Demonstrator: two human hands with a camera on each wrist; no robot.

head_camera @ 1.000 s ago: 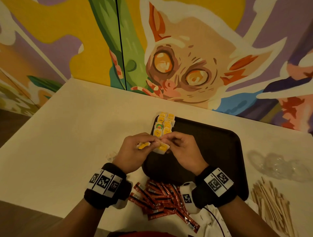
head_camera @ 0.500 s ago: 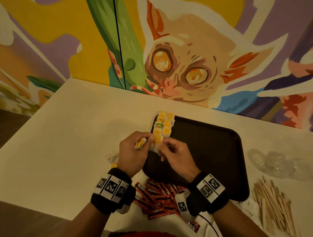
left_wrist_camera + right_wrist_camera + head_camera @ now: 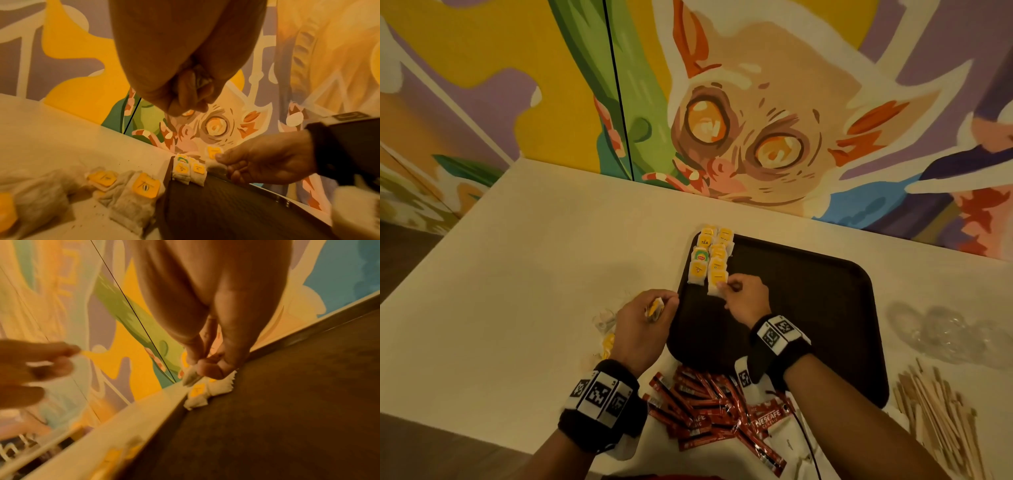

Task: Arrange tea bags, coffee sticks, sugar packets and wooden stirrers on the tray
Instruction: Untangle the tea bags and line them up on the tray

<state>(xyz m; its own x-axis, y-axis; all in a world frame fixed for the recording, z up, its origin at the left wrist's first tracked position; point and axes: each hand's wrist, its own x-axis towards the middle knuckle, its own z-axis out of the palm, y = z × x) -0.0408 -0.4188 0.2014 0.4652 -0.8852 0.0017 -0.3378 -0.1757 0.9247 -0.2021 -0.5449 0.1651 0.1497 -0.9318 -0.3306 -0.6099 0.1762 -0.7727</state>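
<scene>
- Nearest the person, red coffee sticks (image 3: 717,414) lie in a loose heap against the near edge of the dark tray (image 3: 822,308).
- Wooden stirrers (image 3: 941,421) are piled off the tray's near right corner.
- The left hand (image 3: 643,325) hovers just off the tray's left edge, fingers curled round a yellow-tagged tea bag (image 3: 654,308); loose tea bags (image 3: 131,191) lie on the white table (image 3: 517,274) beside it.
- The right hand (image 3: 744,298) is over the tray, thumb and fingers pinching one tea bag (image 3: 717,284) at the near end of the rows.
- Two rows of tea bags (image 3: 710,255) run to the tray's far left corner.
- Crumpled clear plastic (image 3: 945,329) sits right of the tray.
</scene>
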